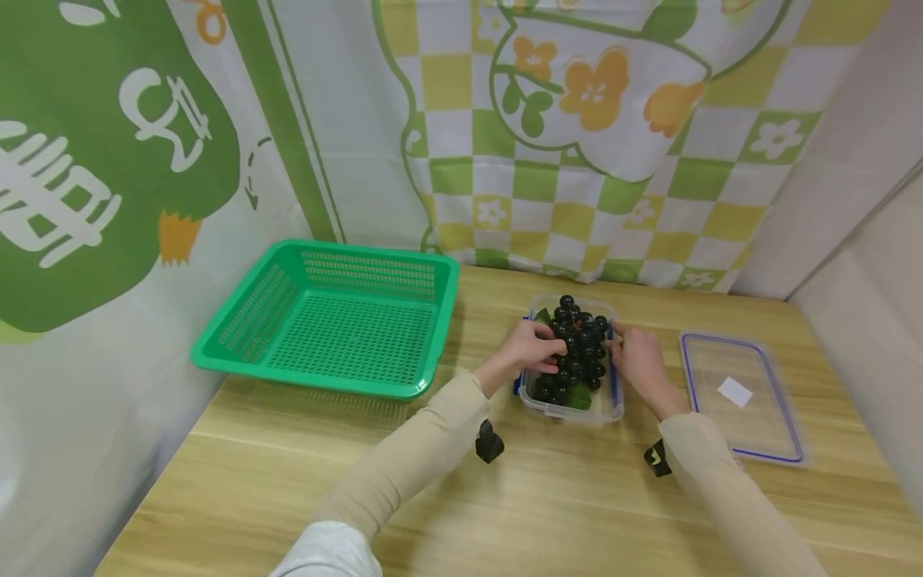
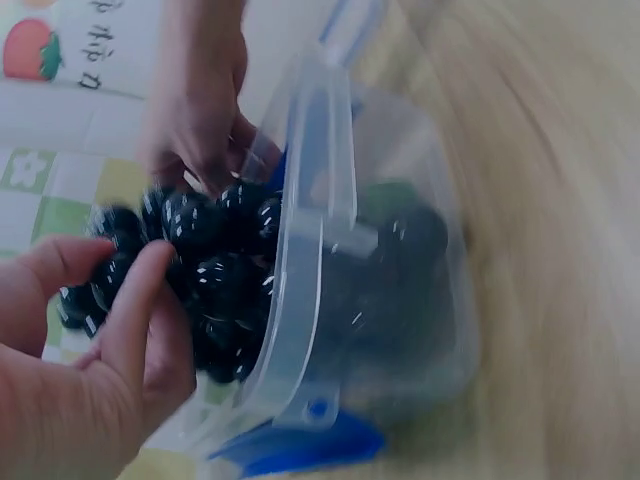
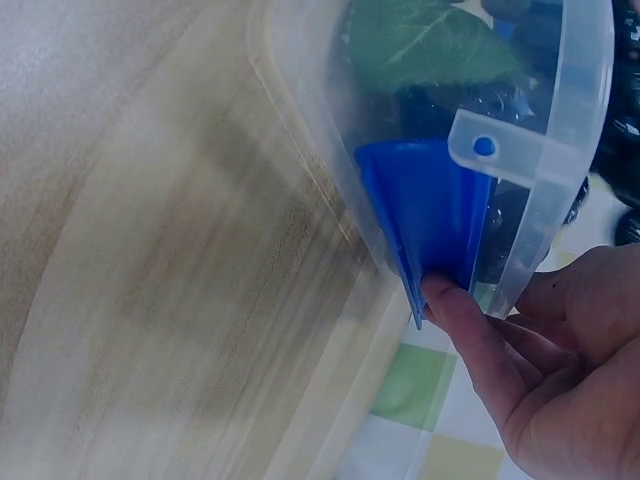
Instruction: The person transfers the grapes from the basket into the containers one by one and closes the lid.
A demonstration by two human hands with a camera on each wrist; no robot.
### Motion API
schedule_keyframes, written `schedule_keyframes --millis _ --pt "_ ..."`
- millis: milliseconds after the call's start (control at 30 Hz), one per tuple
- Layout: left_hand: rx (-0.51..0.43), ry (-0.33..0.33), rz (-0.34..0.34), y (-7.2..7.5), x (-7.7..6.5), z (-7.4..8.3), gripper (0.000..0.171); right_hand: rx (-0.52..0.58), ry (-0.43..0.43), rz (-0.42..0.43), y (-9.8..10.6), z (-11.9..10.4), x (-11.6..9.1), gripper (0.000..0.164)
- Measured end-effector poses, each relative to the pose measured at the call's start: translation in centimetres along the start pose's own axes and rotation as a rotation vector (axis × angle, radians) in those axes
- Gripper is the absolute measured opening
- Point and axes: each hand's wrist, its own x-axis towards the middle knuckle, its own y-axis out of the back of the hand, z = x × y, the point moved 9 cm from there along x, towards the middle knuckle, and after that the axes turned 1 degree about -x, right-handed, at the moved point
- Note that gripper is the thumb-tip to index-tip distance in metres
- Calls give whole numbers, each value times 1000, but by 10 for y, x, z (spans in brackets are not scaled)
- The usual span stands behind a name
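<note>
Right fingers (image 3: pixel 468 325) pinch a blue clasp (image 3: pixel 425 195), clearest in right-wrist view.

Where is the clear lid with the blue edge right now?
In the head view, the lid lies on the right side of the table, to the right of the container and the person's right hand.

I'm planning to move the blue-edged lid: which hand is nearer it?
Right. The right hand touches the blue latch of the container on the side facing the lid; the left hand is farther away, pinching the dark grapes.
</note>
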Motion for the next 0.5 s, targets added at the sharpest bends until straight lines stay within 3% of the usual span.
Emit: schedule_keyframes --millis 100,200,367,500 --pt "-119 38 -60 -10 1 -5 24 -34 31 37 0 -2 -1 43" --pt "-171 34 -61 -14 2 -7 22 -39 26 44 -2 -2 0 46" --pt "-58 1 11 -5 4 -8 25 -35 -5 30 -2 0 1 40" --pt "144 -45 47 3 3 -1 42 -23 -16 28 1 2 2 39"
